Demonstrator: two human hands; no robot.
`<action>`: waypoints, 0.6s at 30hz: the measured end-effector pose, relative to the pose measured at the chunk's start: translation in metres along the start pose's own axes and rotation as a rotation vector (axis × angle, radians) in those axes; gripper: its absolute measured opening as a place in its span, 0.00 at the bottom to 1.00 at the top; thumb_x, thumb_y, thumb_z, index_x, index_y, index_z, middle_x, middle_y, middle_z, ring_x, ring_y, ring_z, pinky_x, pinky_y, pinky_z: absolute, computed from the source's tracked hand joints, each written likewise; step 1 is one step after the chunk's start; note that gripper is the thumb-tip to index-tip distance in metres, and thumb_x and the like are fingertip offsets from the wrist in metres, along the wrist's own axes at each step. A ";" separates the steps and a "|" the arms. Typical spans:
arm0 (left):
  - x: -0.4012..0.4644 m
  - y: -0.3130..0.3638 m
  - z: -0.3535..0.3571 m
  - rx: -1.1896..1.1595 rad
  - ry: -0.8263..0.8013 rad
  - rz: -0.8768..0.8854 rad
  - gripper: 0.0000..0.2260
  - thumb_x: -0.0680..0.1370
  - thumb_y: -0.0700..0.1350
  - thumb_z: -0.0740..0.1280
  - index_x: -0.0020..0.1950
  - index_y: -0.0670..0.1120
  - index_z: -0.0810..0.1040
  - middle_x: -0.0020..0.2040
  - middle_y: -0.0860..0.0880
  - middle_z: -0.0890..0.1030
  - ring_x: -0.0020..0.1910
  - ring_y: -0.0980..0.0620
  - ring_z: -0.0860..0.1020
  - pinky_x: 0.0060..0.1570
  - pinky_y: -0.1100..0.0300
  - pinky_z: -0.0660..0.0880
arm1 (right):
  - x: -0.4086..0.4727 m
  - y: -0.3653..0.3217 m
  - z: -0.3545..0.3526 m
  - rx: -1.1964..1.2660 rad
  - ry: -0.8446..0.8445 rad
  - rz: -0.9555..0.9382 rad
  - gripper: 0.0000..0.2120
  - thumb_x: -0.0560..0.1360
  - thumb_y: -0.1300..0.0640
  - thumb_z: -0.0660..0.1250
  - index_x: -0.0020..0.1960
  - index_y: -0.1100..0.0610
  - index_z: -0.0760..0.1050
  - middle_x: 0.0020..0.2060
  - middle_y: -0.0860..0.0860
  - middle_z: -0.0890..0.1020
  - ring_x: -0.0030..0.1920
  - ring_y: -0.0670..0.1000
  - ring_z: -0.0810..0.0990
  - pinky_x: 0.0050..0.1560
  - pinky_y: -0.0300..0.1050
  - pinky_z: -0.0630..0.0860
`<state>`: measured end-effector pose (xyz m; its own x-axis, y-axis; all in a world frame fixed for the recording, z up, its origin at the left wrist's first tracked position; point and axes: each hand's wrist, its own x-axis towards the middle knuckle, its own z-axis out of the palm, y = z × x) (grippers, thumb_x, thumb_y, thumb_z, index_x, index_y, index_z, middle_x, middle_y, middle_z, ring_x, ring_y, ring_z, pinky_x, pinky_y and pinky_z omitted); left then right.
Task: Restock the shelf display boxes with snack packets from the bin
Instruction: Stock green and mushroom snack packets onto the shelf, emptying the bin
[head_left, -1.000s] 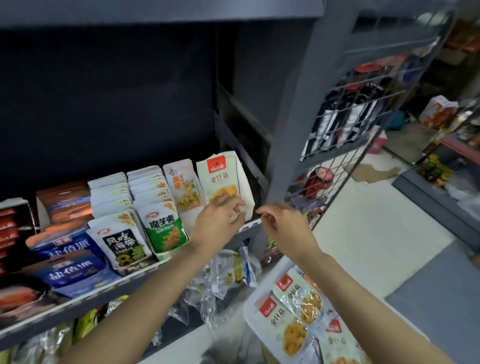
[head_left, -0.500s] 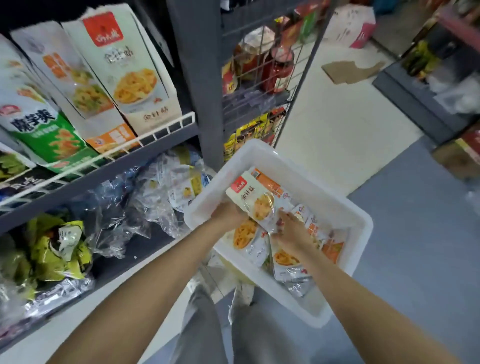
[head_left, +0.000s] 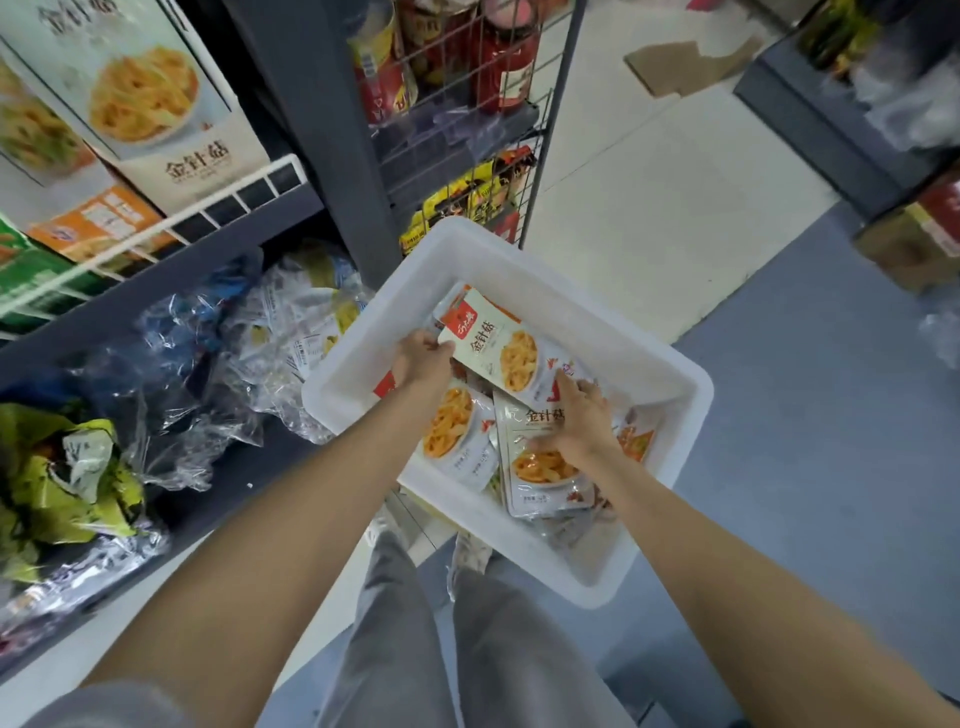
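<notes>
A white plastic bin (head_left: 524, 540) stands on the floor below me and holds several snack packets. My left hand (head_left: 423, 358) grips the left edge of a white packet with a red logo (head_left: 498, 353), raised above the others. My right hand (head_left: 582, 415) holds the lower right end of that same packet, its palm over another packet (head_left: 540, 467) lying flat in the bin. The matching display box (head_left: 150, 98) with the yellow mushroom picture stands on the shelf at upper left, behind a white wire rail (head_left: 156, 228).
The dark shelf post (head_left: 332, 135) rises just behind the bin. A wire rack (head_left: 467, 130) with jars and yellow packets hangs to its right. Clear plastic bags (head_left: 208, 364) and yellow-green packets (head_left: 62, 467) fill the lower shelf. A flat cardboard piece (head_left: 685, 62) lies on the floor.
Both hands dropped from the shelf display box down into the bin and took hold of a packet. My view tilted down and moved closer to the bin.
</notes>
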<state>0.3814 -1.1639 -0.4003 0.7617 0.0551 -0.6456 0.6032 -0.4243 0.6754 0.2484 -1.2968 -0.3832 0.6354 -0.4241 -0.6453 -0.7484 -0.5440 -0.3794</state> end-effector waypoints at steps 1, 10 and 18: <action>-0.006 0.003 -0.004 0.016 0.015 0.060 0.07 0.78 0.42 0.64 0.41 0.48 0.69 0.48 0.42 0.81 0.46 0.44 0.81 0.48 0.46 0.80 | 0.000 -0.002 -0.002 0.036 0.014 0.000 0.51 0.65 0.57 0.77 0.76 0.49 0.48 0.71 0.57 0.58 0.72 0.59 0.56 0.70 0.57 0.60; -0.059 0.045 -0.079 0.226 0.192 0.594 0.07 0.80 0.39 0.60 0.55 0.42 0.75 0.43 0.47 0.80 0.34 0.57 0.75 0.30 0.72 0.69 | -0.005 -0.033 -0.042 0.169 0.182 -0.171 0.03 0.77 0.63 0.63 0.46 0.56 0.73 0.39 0.50 0.76 0.39 0.52 0.73 0.30 0.33 0.66; -0.089 0.086 -0.146 0.311 0.308 0.793 0.07 0.80 0.40 0.59 0.54 0.43 0.76 0.39 0.46 0.81 0.34 0.51 0.77 0.34 0.57 0.73 | -0.032 -0.110 -0.080 0.168 0.253 -0.492 0.10 0.77 0.62 0.62 0.57 0.59 0.75 0.44 0.50 0.78 0.42 0.48 0.75 0.33 0.26 0.67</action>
<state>0.4002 -1.0733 -0.2330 0.9830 -0.1370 0.1220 -0.1825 -0.6631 0.7260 0.3262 -1.2810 -0.2680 0.9264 -0.3216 -0.1960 -0.3606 -0.6070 -0.7082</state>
